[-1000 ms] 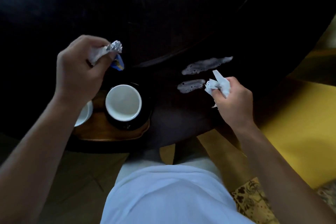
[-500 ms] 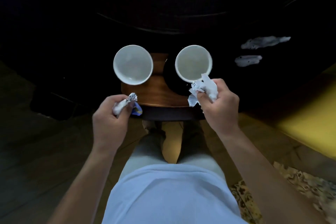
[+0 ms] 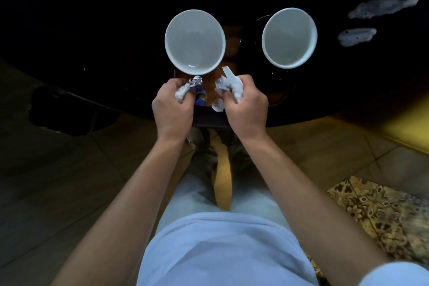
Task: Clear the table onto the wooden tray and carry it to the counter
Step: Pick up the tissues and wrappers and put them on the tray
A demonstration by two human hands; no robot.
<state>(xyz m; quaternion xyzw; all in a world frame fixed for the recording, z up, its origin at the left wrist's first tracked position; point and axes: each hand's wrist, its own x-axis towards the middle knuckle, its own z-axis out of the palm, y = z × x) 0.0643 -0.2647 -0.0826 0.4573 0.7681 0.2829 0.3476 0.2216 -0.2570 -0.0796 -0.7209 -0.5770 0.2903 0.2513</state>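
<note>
A brown wooden tray is seen on the dark round table, and it serves as the landmark here. Two round white ceramic cups stand on the tray: the left cup toward its left side and the right cup toward its right side, on what looks like a dark saucer.

Over the tray's near edge, the left hand is curled closed around a crumpled white, silver-foil and blue wrapper, which is pinched between thumb and fingers and protrudes from the hand toward the left cup. Just beside it, also above the tray's near edge, the right hand is closed around crumpled white paper, whose loose ends stick out from the fingers toward the tray's middle. A small white scrap is seen below the right hand's fingers; whether it is gripped or resting on the tray cannot be told.

Right of the tray, two pale smears are visible on the table.
</note>
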